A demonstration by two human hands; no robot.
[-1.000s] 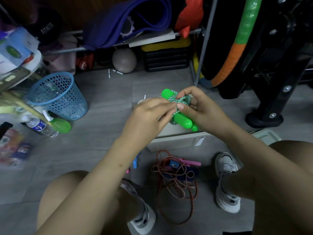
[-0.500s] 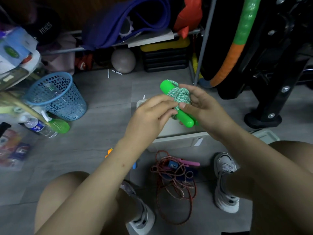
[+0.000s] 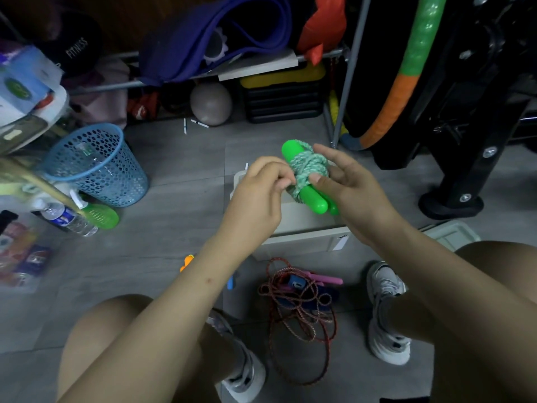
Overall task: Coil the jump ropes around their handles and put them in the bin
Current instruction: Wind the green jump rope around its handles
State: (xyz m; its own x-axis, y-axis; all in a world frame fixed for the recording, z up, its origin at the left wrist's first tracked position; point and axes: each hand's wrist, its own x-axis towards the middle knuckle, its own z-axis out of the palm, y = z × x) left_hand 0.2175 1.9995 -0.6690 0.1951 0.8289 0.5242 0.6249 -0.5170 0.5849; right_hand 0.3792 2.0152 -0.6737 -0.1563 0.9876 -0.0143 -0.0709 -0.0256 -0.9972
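- Green jump rope (image 3: 308, 175): two smooth, rounded plastic handles side by side, bound with braided green-white cord; held above the beige bin (image 3: 302, 237), centre of view.
- Right hand (image 3: 348, 184): thumb pressed on the coil, fingers curved behind the handles, holding the bundle.
- Left hand (image 3: 261, 190): fingertips curled, pinching the cord at the bundle's 9 o'clock side.
- Red jump rope (image 3: 299, 309): thin twisted cord in a loose tangle on the grey floor, 6 o'clock from the bin, over pink and blue handles.
- Blue basket (image 3: 96, 167): perforated plastic, round, at 9 o'clock.
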